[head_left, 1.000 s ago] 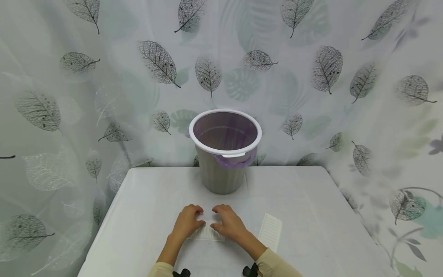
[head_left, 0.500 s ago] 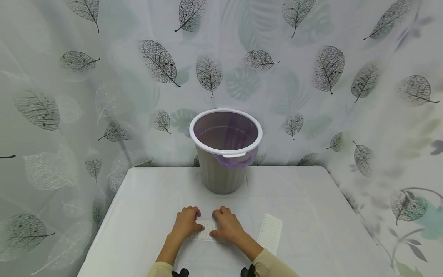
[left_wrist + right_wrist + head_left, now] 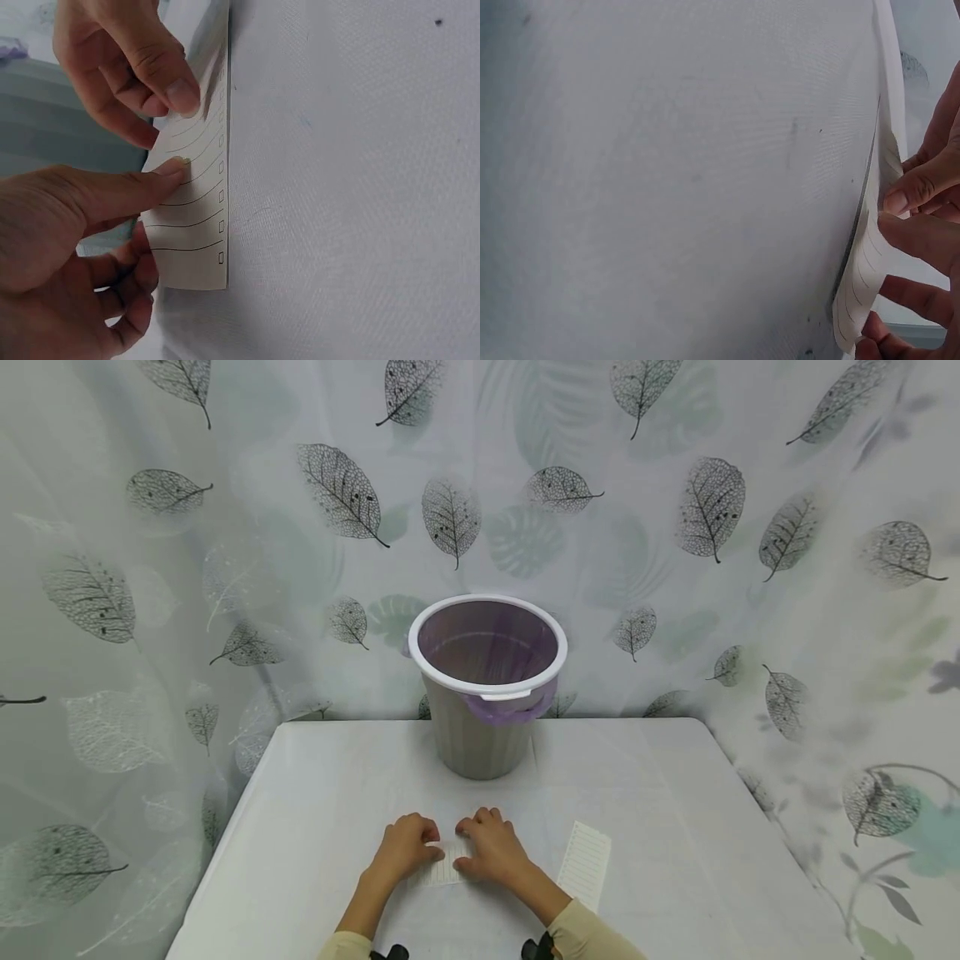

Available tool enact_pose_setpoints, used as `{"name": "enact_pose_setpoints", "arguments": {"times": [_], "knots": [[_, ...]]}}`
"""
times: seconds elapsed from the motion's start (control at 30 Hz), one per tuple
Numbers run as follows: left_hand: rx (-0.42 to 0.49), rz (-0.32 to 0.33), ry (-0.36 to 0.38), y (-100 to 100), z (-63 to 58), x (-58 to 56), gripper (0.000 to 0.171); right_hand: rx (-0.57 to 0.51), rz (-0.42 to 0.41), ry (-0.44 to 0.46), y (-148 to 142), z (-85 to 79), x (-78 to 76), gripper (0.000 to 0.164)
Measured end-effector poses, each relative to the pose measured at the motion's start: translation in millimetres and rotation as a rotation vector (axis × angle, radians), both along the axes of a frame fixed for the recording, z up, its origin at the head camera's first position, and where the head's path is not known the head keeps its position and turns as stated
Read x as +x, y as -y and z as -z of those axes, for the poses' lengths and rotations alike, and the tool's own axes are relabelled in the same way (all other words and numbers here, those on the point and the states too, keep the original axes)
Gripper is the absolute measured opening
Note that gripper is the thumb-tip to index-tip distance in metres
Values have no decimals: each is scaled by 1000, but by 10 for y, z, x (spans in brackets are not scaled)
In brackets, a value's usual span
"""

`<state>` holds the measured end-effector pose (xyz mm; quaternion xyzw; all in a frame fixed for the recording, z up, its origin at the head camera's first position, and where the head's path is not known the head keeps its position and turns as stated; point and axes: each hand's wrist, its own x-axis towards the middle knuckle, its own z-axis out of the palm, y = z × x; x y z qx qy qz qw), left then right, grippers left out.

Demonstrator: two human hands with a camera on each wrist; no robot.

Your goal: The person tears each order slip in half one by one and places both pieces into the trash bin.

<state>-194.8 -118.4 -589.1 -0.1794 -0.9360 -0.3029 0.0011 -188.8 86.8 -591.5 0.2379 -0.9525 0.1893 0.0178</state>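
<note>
One lined checklist sheet (image 3: 442, 870), in front of us on the white tablecloth (image 3: 337, 777), curves up along its far edge between our left hand (image 3: 405, 847) and our right hand (image 3: 492, 850). With each we pinch it, thumb on top, fingers at that edge. A second lined sheet (image 3: 587, 864) lies to our right; beyond our hands stands a ribbed grey bin (image 3: 480, 745).

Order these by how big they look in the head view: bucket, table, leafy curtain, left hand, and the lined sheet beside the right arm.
Leafy curtain
Table
Bucket
Left hand and lined sheet: too alike to rank
</note>
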Motion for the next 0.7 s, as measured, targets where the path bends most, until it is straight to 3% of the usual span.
{"name": "enact_pose_setpoints", "arguments": {"times": [0.17, 0.33, 0.7], "knots": [[45, 11, -25, 3, -48, -7, 25, -34, -6, -20, -10, -27, -30, 21], [128, 8, -32, 4, -113, -31, 20, -141, -46, -32, -35, -66, -59, 7], [294, -44, -50, -8, -260, -84, 10, -384, -57, -92, -72, -240, -135, 12]]}}
